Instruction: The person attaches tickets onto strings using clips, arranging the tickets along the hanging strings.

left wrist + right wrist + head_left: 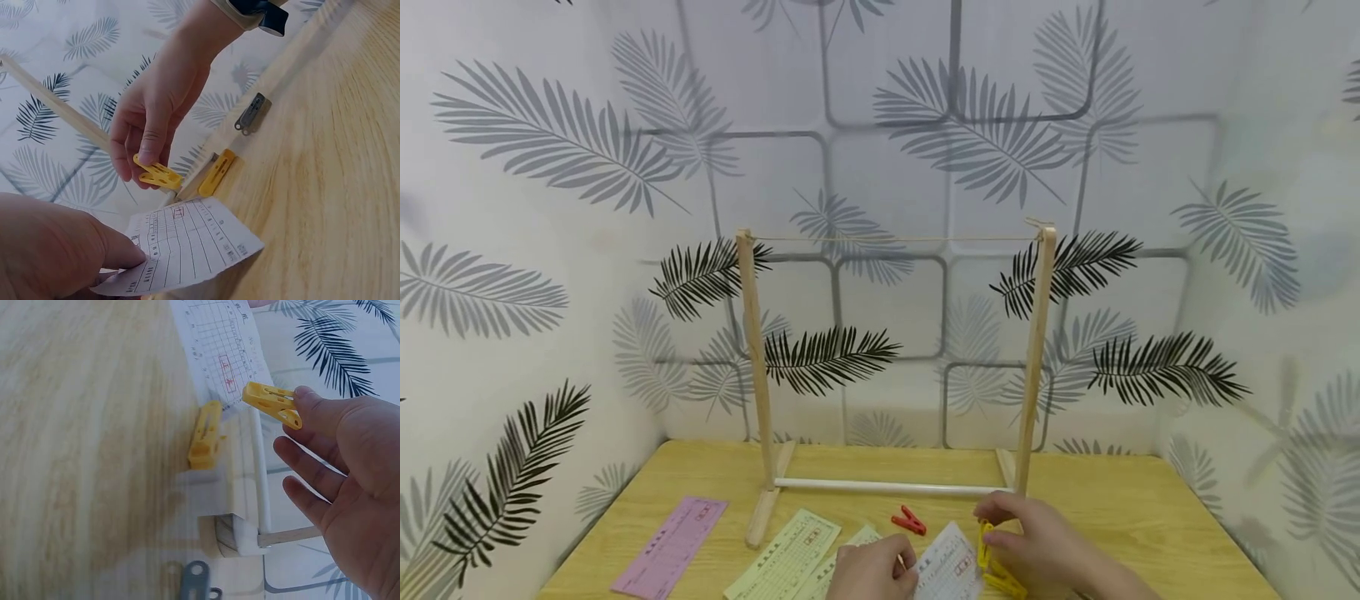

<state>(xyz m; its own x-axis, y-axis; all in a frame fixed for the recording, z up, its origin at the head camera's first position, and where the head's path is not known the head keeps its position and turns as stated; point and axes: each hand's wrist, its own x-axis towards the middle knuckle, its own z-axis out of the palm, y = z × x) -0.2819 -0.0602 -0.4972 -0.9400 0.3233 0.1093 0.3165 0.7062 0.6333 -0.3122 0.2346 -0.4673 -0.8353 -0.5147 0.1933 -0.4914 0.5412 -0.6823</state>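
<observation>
My left hand (871,572) pinches the edge of a white printed paper slip (187,240) with thumb and fingers, lifting it at a tilt over the table. Between thumb and fingers of my right hand (1045,546) is a yellow clothespin (272,403), held by its handle end with its nose towards the slip. A second yellow clothespin (217,173) lies on the table close by the slip's far end. Behind the slip lies a red clothespin (910,521). Two yellow-green slips (790,554) lie beside my left hand, one partly hidden by it.
A wooden frame with upright posts (1033,367) stands at the back, a thin string (887,240) tied across its top and a white rod (887,486) low down. A pink slip (672,546) lies at the left. A grey clothespin (253,112) lies at the right.
</observation>
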